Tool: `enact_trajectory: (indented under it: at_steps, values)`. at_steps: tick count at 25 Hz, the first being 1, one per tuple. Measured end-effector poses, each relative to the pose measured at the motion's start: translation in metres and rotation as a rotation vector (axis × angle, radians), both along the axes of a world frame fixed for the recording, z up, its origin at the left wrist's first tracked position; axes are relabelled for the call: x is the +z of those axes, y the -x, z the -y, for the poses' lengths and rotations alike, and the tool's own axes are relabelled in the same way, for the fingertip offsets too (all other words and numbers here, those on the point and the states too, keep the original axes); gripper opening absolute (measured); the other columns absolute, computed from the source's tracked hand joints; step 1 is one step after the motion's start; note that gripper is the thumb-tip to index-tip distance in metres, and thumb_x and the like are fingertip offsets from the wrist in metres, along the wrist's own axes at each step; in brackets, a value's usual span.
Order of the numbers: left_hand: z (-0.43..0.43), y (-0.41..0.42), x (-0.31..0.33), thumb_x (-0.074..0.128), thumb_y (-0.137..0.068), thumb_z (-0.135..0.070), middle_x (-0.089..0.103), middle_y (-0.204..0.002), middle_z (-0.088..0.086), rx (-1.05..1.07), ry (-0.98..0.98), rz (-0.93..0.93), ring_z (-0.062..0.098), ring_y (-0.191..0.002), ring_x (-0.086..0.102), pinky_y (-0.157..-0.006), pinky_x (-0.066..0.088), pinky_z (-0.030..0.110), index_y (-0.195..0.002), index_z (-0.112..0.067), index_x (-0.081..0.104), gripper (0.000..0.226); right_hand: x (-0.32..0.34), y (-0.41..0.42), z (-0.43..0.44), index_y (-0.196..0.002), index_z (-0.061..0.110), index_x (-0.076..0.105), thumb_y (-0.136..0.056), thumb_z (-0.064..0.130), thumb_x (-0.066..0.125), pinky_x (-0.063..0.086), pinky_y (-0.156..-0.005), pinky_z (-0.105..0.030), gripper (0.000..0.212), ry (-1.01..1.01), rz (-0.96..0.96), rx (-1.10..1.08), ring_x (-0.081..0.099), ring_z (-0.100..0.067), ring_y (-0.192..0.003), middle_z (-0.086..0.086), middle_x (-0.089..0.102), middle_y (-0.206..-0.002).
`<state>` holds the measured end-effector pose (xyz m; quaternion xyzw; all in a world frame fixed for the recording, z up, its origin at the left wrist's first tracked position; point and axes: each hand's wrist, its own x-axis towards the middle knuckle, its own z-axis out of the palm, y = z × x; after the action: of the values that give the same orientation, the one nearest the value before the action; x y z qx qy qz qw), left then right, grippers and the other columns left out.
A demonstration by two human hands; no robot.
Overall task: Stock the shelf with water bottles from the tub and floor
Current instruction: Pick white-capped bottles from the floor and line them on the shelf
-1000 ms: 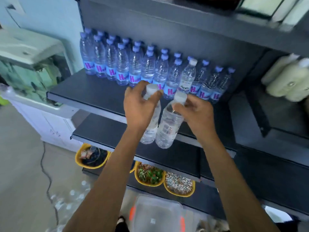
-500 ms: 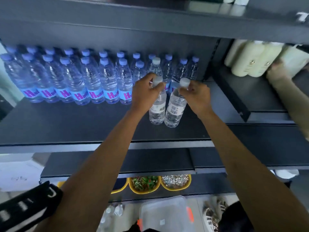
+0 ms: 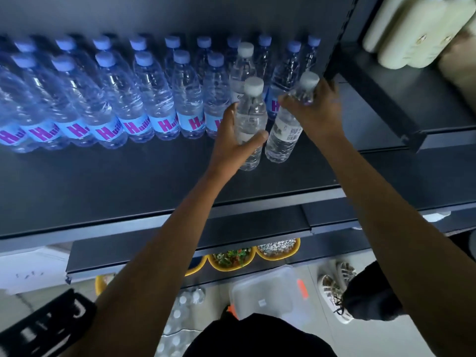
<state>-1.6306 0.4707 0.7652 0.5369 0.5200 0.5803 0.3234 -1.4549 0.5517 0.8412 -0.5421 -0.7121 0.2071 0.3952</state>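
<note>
We face a dark shelf [image 3: 154, 181] that spans the view. Along its back, from nine o'clock to twelve, blue-capped bottles [image 3: 164, 99] stand in two rows with blue labels lettered in purple. At one o'clock, on a neighbouring shelf section, sit pale cream containers [image 3: 412, 29]. Down at six o'clock a clear lidded tub [image 3: 265, 295] rests on the floor, and at its nine o'clock side more loose bottles [image 3: 180, 318] lie on the floor. Yellow bowls [image 3: 231, 261] sit on a lower shelf just above the tub. At the right end of the rows we hold two white-capped bottles side by side, just in front of the blue-capped ones. The left bottle [image 3: 251, 117] is held by our left grip [image 3: 231, 140], which wraps the body, thumb across the front. The right bottle [image 3: 283, 135] is held by our right grip [image 3: 316, 109], pinching the neck just under the cap. Both bases are at the shelf surface; we cannot tell whether they touch it. At twelve o'clock behind them stands another white-capped bottle [image 3: 243, 65] among the rows.
</note>
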Motion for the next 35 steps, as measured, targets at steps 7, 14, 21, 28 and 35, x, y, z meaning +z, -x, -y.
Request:
enact_trajectory:
  at_steps: [7,14,21,28,35]
  values:
    - [0.009,-0.013,-0.046,0.085,-0.077,-0.028,0.069,-0.114,-0.016,0.240,0.091,0.007,-0.003,-0.102,0.068,-0.088,0.055,0.023,-0.126,-0.022,0.048,0.062,0.007,-0.029,-0.013,-0.120,0.018,0.050,-0.081,0.015,0.075,0.057,-0.090,-0.039,0.047,0.096,-0.118,0.307,0.068,-0.016,-0.108,0.001,0.066,-0.115]
    - [0.008,-0.025,-0.053,0.084,-0.073,-0.032,0.061,-0.112,0.002,0.382,0.094,-0.175,0.022,-0.110,0.057,-0.090,0.053,0.048,-0.115,-0.013,0.052,0.056,-0.082,-0.028,0.017,-0.143,0.025,0.033,-0.070,0.026,0.091,0.052,-0.099,-0.027,0.094,0.305,-0.127,0.207,0.058,-0.006,-0.120,0.006,0.056,-0.136]
    - [-0.018,-0.064,-0.037,0.086,-0.072,-0.028,0.058,-0.114,0.008,0.490,0.161,-0.159,0.025,-0.111,0.050,-0.096,0.045,0.038,-0.115,-0.010,0.053,0.057,-0.117,-0.024,0.003,-0.137,0.017,0.053,-0.079,0.031,0.085,0.049,-0.101,-0.052,0.068,0.215,-0.091,-0.039,0.054,-0.027,-0.118,-0.001,0.055,-0.125]
    - [-0.057,-0.089,-0.034,0.086,-0.074,-0.025,0.060,-0.111,0.011,0.602,0.246,-0.049,0.026,-0.109,0.056,-0.097,0.050,0.043,-0.107,-0.003,0.056,0.049,-0.121,-0.024,-0.025,-0.141,0.015,0.051,-0.081,0.025,0.083,0.048,-0.106,-0.050,0.069,0.201,-0.215,-0.128,0.055,-0.025,-0.127,-0.005,0.059,-0.136]
    - [-0.090,-0.085,-0.032,0.085,-0.075,-0.025,0.061,-0.125,0.015,0.717,0.281,-0.002,0.029,-0.121,0.054,-0.105,0.047,0.041,-0.120,0.001,0.057,0.059,-0.121,-0.013,-0.054,-0.144,0.025,0.051,-0.085,0.035,0.078,0.047,-0.107,-0.049,0.065,0.227,-0.149,-0.136,0.050,-0.028,-0.130,0.000,0.060,-0.142]
